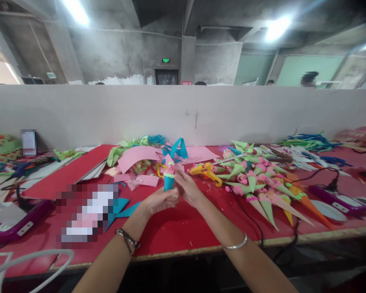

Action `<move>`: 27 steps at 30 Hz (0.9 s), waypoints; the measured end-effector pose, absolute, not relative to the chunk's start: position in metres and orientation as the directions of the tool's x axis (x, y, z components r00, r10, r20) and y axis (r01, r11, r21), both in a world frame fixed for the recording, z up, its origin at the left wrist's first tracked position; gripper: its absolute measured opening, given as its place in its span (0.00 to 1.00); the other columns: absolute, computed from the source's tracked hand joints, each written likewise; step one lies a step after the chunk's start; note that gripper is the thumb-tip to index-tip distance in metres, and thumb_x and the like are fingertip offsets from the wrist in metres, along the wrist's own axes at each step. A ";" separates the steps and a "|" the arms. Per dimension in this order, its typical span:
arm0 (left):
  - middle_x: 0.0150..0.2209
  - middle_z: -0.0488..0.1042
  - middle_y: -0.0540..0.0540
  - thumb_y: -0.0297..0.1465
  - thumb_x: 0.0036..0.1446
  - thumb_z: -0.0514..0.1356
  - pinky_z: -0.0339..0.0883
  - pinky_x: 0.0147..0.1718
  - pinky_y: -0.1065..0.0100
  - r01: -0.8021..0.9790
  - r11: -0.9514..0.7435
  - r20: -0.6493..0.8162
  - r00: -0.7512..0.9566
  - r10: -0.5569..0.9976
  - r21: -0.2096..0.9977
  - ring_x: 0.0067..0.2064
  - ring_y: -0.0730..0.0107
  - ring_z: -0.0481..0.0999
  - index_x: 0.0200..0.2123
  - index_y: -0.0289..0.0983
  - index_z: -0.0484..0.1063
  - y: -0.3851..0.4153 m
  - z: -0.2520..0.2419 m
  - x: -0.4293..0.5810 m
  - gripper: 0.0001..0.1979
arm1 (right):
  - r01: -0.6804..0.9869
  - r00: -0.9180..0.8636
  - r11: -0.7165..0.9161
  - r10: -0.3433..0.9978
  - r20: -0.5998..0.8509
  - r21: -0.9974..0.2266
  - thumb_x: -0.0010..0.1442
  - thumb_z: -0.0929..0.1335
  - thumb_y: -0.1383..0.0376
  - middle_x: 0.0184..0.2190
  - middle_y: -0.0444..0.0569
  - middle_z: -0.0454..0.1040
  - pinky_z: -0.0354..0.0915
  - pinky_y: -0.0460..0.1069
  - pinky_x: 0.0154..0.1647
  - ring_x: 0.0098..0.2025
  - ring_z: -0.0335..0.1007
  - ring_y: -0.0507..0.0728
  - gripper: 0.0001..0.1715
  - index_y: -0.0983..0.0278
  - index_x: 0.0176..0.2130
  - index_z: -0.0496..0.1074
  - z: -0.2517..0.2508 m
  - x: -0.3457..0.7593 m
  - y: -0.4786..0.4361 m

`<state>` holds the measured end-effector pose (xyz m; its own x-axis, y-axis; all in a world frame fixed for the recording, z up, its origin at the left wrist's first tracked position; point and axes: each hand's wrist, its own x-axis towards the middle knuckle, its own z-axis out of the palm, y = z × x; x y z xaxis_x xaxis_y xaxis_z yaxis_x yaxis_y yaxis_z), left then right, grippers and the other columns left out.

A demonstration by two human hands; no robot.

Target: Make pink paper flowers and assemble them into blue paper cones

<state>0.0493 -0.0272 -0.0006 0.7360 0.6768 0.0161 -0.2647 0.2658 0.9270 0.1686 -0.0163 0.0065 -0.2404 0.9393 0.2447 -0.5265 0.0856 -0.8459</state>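
Near the middle of the table, my left hand (pixel 163 201) is wrapped round a blue paper ice cream cone (pixel 168 182) held upright. The cone has a pale green frilled rim and a pink swirled top with a pointed tip. My right hand (pixel 186 188) is at the right side of the cone's top, its fingertips closed against the frill and pink part. Its far fingers are partly hidden. Just beyond my right hand lies a yellow hot glue gun (pixel 206 173) on the red table (pixel 183 232).
To the right is a heap of finished paper ice cream cones (pixel 259 175). Pink paper sheets (pixel 140 158) and green scraps lie behind my hands. Blue paper pieces (pixel 120 209) lie left. Purple power strips (pixel 338 199) with cables sit on both sides. A white partition (pixel 171 114) stands behind.
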 end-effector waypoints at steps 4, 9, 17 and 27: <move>0.14 0.49 0.59 0.42 0.40 0.63 0.39 0.17 0.74 -0.255 0.244 0.018 0.724 0.689 0.936 0.17 0.84 0.47 0.17 0.34 0.56 -0.026 -0.003 0.049 0.21 | -0.548 -0.316 0.038 0.915 0.249 -0.835 0.44 0.70 0.60 0.31 0.42 0.73 0.63 0.45 0.33 0.32 0.68 0.50 0.16 0.60 0.36 0.71 0.008 0.168 -0.018; 0.15 0.54 0.57 0.40 0.41 0.63 0.43 0.19 0.74 -0.236 0.207 0.003 0.666 0.746 0.949 0.18 0.83 0.52 0.20 0.33 0.61 -0.024 -0.004 0.052 0.18 | -0.500 -0.235 0.154 0.923 0.305 -0.852 0.45 0.69 0.62 0.36 0.42 0.72 0.64 0.45 0.36 0.36 0.68 0.52 0.17 0.58 0.39 0.70 0.007 0.169 -0.017; 0.15 0.55 0.58 0.41 0.40 0.62 0.42 0.19 0.73 -0.132 0.091 -0.026 0.424 0.905 0.987 0.18 0.84 0.51 0.19 0.34 0.57 -0.030 0.005 0.057 0.18 | -0.264 -0.122 0.377 0.900 0.418 -0.888 0.49 0.67 0.61 0.43 0.46 0.69 0.62 0.49 0.44 0.44 0.65 0.55 0.20 0.60 0.43 0.66 0.006 0.171 -0.019; 0.13 0.53 0.58 0.39 0.39 0.62 0.41 0.18 0.73 -0.151 0.128 -0.046 0.455 0.889 0.980 0.17 0.84 0.49 0.17 0.35 0.56 -0.030 0.003 0.058 0.18 | -0.185 -0.155 0.406 0.887 0.435 -0.895 0.49 0.67 0.59 0.38 0.45 0.71 0.64 0.50 0.42 0.41 0.67 0.55 0.17 0.60 0.41 0.67 0.007 0.170 -0.023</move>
<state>0.0583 -0.0296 0.0032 0.4554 0.8891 -0.0459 -0.1512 0.1281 0.9802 0.1703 -0.0230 0.0074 -0.1550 0.8870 0.4349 -0.1854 0.4063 -0.8947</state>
